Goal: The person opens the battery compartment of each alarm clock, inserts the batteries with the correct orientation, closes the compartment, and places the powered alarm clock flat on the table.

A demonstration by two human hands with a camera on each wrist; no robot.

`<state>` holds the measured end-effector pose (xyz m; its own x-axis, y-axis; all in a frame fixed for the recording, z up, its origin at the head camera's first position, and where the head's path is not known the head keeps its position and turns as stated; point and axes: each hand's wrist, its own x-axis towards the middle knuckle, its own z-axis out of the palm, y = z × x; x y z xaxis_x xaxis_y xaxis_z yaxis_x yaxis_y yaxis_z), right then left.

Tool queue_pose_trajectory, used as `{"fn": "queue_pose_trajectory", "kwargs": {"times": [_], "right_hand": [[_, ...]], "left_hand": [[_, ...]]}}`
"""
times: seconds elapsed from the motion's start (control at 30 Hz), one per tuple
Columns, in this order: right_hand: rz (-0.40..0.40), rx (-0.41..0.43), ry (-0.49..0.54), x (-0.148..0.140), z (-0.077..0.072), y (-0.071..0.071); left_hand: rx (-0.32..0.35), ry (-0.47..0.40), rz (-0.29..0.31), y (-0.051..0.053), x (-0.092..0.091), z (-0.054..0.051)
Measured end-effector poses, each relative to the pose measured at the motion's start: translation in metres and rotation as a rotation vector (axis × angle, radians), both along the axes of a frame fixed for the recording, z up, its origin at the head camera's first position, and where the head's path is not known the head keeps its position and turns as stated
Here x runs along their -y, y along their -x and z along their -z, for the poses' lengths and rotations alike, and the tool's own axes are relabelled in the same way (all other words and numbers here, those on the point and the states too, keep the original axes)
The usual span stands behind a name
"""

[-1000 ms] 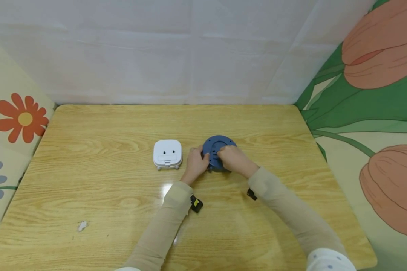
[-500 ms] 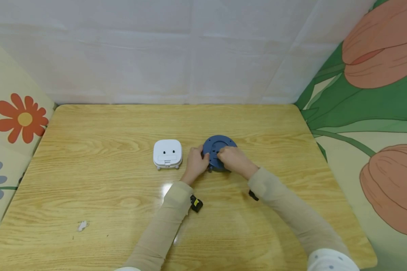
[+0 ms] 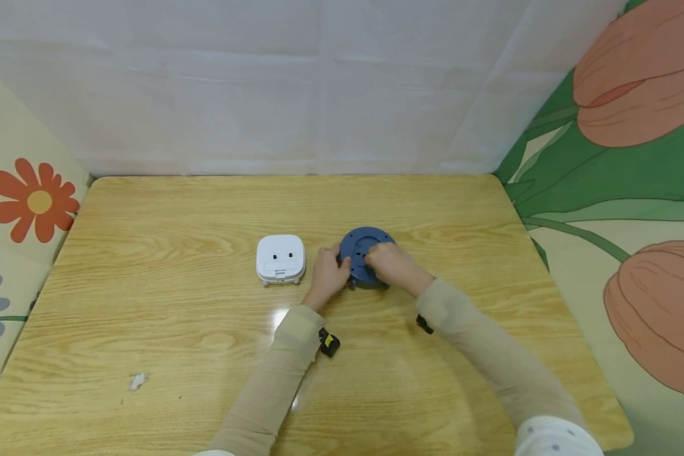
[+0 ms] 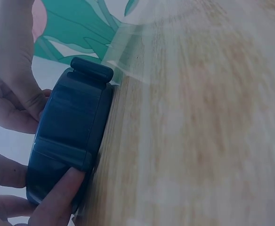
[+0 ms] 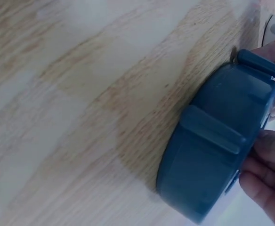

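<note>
A round, dark-blue clock (image 3: 353,242) lies face down on the wooden table, its flat back with a recessed ring turned up. My left hand (image 3: 329,272) grips its left rim, the thumb on the near edge; the left wrist view shows a fingertip on the clock's side (image 4: 74,120). Over the back bends my right hand (image 3: 396,265), with curled fingers pinching at a small part near the middle. That part is hidden by the fingertips in the head view and in the right wrist view, where the thumb and fingers meet behind the clock (image 5: 213,141).
Left of my left hand stands a white rounded-square device (image 3: 281,250) with two black knobs, a small cover and short feet. Wooden table (image 3: 177,304) surrounds both. A white sheet (image 3: 234,95) hangs behind, and flower-painted panels (image 3: 615,209) stand at the sides.
My right fingers shift very slightly at the back of the clock. The left hand, the clock and the white device stay in place.
</note>
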<state>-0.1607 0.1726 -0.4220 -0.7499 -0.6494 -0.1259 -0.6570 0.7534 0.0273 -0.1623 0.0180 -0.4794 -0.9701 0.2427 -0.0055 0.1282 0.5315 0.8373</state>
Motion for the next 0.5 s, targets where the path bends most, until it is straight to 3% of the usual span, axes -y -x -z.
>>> {"fn": "queue_pose_trajectory", "kwargs": {"times": [0.2,0.5], "right_hand": [[-0.016,0.013,-0.021,0.0028,-0.0028,0.0003],[-0.089,-0.075,-0.031,-0.0051,0.0045,-0.0015]], "left_hand": [[-0.012,0.006,-0.009,0.0001,0.0002,0.0018],[0.025,0.014,-0.009,0.0005,-0.0009,0.0007]]}}
